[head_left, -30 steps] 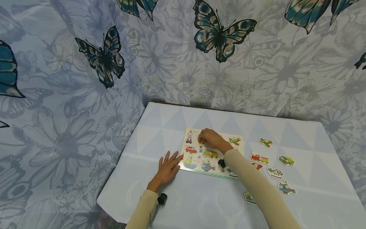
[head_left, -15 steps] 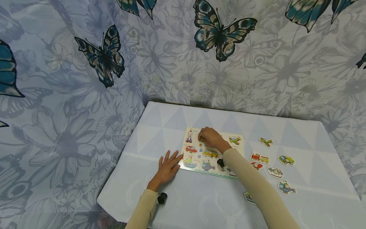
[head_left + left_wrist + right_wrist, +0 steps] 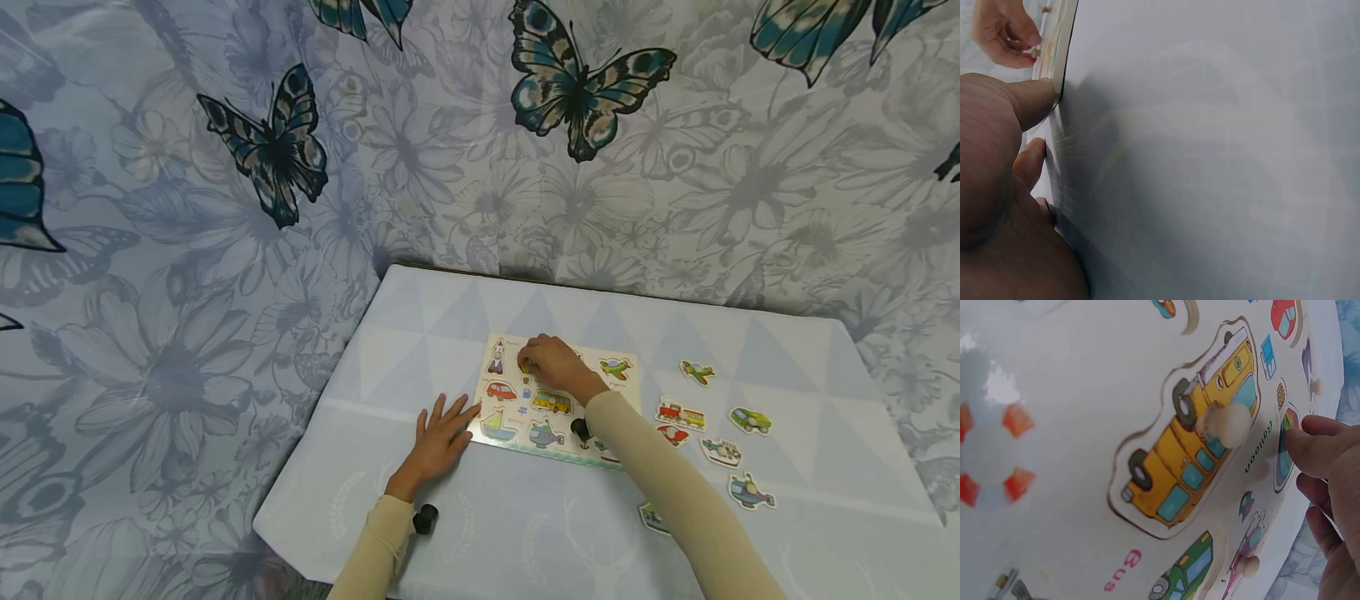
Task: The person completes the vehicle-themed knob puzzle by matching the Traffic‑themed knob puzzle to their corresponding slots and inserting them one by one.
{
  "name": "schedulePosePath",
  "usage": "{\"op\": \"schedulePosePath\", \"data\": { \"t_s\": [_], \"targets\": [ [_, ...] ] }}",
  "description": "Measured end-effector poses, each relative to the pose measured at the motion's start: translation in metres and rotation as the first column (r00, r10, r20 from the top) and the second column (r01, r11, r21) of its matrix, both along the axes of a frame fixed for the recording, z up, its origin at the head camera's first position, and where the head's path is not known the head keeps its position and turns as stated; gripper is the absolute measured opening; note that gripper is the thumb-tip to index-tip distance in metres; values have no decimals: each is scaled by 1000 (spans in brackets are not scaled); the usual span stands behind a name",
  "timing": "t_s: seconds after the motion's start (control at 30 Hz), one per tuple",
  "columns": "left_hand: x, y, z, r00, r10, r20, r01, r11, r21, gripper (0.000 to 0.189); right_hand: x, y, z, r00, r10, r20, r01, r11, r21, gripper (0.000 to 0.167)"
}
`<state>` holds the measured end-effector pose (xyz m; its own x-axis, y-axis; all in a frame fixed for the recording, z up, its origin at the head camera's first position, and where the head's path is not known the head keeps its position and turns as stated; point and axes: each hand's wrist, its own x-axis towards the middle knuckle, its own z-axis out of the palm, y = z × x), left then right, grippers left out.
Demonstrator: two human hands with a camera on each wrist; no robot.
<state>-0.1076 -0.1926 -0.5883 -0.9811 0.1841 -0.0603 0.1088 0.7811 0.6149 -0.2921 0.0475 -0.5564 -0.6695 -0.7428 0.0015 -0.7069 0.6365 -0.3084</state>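
A pale puzzle board (image 3: pixel 551 452) printed with vehicles lies flat on the table. My right hand (image 3: pixel 553 362) is over its upper left part. In the right wrist view, thumb and fingers of the right hand (image 3: pixel 1329 469) are at the balloon piece (image 3: pixel 1284 447), beside its printed word. The left wrist view shows that hand pinching a small wooden knob (image 3: pixel 1035 54). A yellow bus piece (image 3: pixel 1172 462) with a knob sits in its slot nearby. My left hand (image 3: pixel 438 450), fingers spread, rests on the table and touches the board's left edge; its thumb (image 3: pixel 1038 100) presses the rim.
Right of the board lie several loose pieces: an airplane (image 3: pixel 698 372), a train (image 3: pixel 681 414), a green car (image 3: pixel 751 420), a ship (image 3: pixel 722 452) and a blue-grey submarine-like piece (image 3: pixel 752 492). Another piece (image 3: pixel 655 518) is partly under the right sleeve. A butterfly-patterned wall (image 3: pixel 450 183) stands behind.
My right hand stays over the balloon spot, with only slight shifts of the fingers and the balloon piece. The left hand has not moved.
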Motion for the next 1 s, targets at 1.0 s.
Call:
{"op": "schedulePosePath", "data": {
  "t_s": [1.0],
  "targets": [
    [2, 1, 6, 999, 7, 33, -8, 1000, 10, 47, -10, 75, 10, 996, -82, 43, 83, 996, -24, 17]
  ]
}}
